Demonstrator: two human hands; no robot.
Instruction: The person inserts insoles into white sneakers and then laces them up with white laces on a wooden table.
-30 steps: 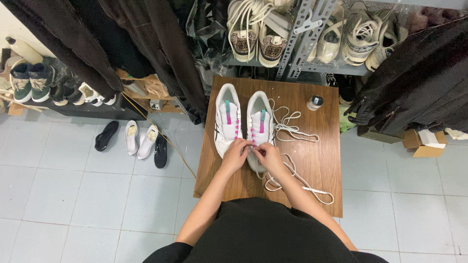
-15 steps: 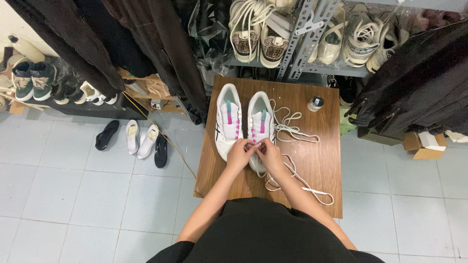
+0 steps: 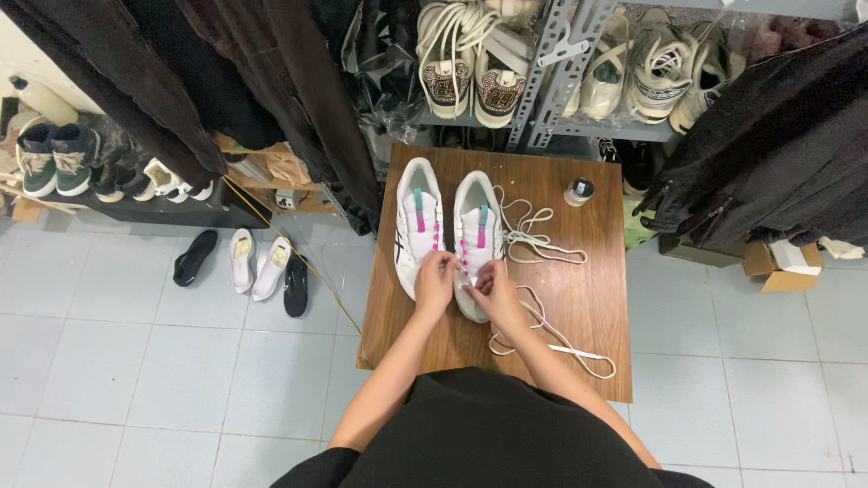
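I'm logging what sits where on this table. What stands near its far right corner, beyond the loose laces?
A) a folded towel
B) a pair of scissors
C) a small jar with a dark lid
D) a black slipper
C: a small jar with a dark lid stands on the table, past the laces, right of the white shoes.

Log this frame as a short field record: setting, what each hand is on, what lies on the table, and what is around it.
Setting: small wooden table on a pale tiled floor, shoe racks behind
Left hand: at the near end of the two white sneakers, fingers pinched together
Right hand: on the right sneaker's near end, at the white lace
Also on table: loose lace loops, small dark-capped jar
Floor, left: four loose shoes, two black and two white
Hanging: dark garments
Grip detail: too small to tell
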